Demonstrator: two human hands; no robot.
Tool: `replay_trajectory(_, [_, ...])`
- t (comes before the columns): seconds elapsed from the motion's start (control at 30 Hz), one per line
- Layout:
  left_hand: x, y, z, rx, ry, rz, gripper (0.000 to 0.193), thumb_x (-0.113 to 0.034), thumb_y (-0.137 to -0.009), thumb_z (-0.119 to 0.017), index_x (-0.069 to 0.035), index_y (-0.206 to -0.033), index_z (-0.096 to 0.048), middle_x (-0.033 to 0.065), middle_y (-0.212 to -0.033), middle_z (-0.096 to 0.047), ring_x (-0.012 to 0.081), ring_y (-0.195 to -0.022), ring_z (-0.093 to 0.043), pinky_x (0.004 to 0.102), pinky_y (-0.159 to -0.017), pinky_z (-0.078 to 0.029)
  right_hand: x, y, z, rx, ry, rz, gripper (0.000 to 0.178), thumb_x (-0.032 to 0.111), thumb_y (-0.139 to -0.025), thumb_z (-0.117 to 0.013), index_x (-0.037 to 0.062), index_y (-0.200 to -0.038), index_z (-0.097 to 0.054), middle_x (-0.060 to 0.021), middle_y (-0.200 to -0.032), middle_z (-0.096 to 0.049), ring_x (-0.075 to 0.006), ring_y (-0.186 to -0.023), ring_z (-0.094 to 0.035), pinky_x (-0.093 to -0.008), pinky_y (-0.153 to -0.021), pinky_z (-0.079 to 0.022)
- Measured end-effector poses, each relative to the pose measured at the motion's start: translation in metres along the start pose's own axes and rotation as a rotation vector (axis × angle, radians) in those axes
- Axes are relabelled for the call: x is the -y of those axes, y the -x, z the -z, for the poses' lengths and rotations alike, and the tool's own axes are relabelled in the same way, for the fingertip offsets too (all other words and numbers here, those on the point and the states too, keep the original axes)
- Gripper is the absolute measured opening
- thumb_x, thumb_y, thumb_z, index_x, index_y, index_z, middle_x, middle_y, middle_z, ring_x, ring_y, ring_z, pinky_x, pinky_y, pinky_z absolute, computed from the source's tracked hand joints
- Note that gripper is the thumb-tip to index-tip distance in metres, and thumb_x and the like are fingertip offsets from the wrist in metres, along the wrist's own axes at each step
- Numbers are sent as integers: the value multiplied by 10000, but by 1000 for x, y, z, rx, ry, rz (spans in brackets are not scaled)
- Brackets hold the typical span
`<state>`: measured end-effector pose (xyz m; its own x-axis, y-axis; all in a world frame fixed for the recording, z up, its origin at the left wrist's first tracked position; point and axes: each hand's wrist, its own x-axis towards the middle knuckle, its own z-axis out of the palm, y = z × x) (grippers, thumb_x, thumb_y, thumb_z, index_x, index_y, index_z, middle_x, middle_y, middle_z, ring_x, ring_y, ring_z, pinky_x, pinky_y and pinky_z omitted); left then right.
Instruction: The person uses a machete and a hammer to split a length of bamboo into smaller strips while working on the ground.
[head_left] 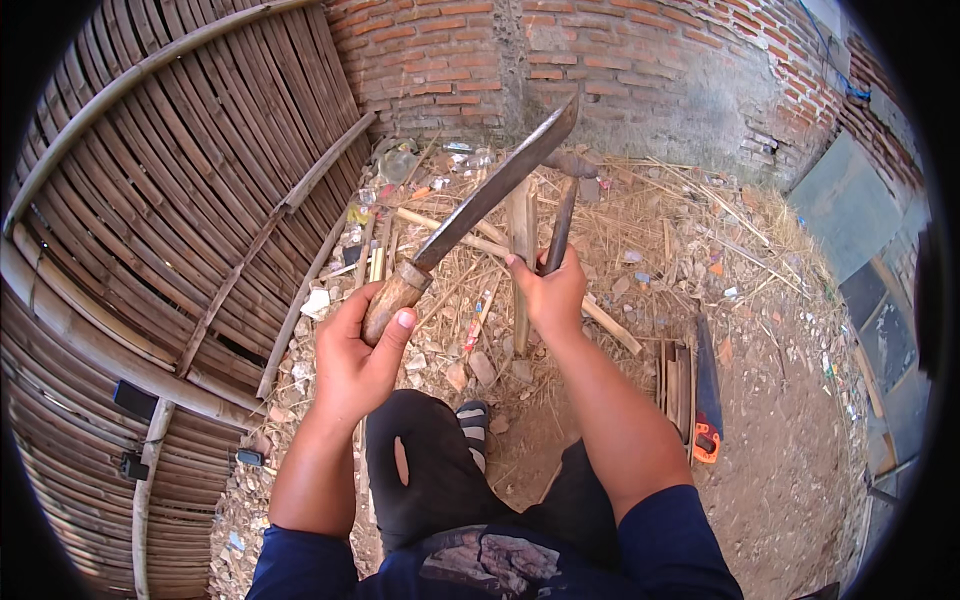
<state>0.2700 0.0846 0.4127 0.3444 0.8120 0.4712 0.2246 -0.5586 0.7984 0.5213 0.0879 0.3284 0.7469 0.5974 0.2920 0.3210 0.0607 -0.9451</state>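
Note:
My left hand (352, 350) is closed round the wooden handle of a machete (497, 188), its long dark blade slanting up to the right. In my right hand (556, 292) is the dark handle of a hammer (563, 222); the hammer's head lies partly behind the blade, near its tip. A split piece of bamboo (522, 310) stands roughly upright beside my right thumb; whether the thumb touches it I cannot tell. Behind it, a pale bamboo stick (612, 328) runs across at a slant.
Dry straw, stones and litter cover the ground. To the right lie a handsaw (708, 380) with an orange handle and a bundle of split strips (675, 385). A brick wall (640, 70) stands ahead, a bamboo-slat wall (190, 170) at left, and grey panels (845, 205) lean at right.

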Motion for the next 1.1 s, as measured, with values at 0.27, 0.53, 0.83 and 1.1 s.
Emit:
replay_trajectory(0.27, [-11,-2,6,9,-118,-28,371,-229,-959,-741,41,-1200,-662,74,-765,-680,124,-664,-617,294,-627,-495,2,1,-2,2,-2,6,406,249,-800,-881,6,-987,-614,-106,-804,-692,-209,-712,-678,-358,-687,-531])
replay_trajectory(0.53, [-42,-4,11,28,-397,-128,414,-254,-949,-741,41,-1222,-643,208,-848,-705,326,-729,-707,388,-682,-542,-5,2,9,38,45,140,477,362,-810,-888,12,-996,-622,-69,-781,-673,-191,-702,-660,-347,-670,-521])
replay_trajectory(0.83, [-28,0,33,-68,-520,-179,383,-244,-959,-719,34,-1213,-649,204,-820,-685,317,-698,-673,386,-681,-522,56,-6,127,256,137,85,417,436,-1067,-552,25,-1099,-619,-113,-789,-659,-219,-692,-653,-400,-637,-499])
replay_trajectory(1.1, [-40,13,33,-81,-460,-103,450,-288,-936,-743,66,-1196,-645,249,-871,-704,412,-786,-702,463,-711,-543,171,-23,183,238,503,525,448,430,-1052,-575,-1,-1150,-650,-137,-749,-627,-244,-689,-602,-400,-675,-474])
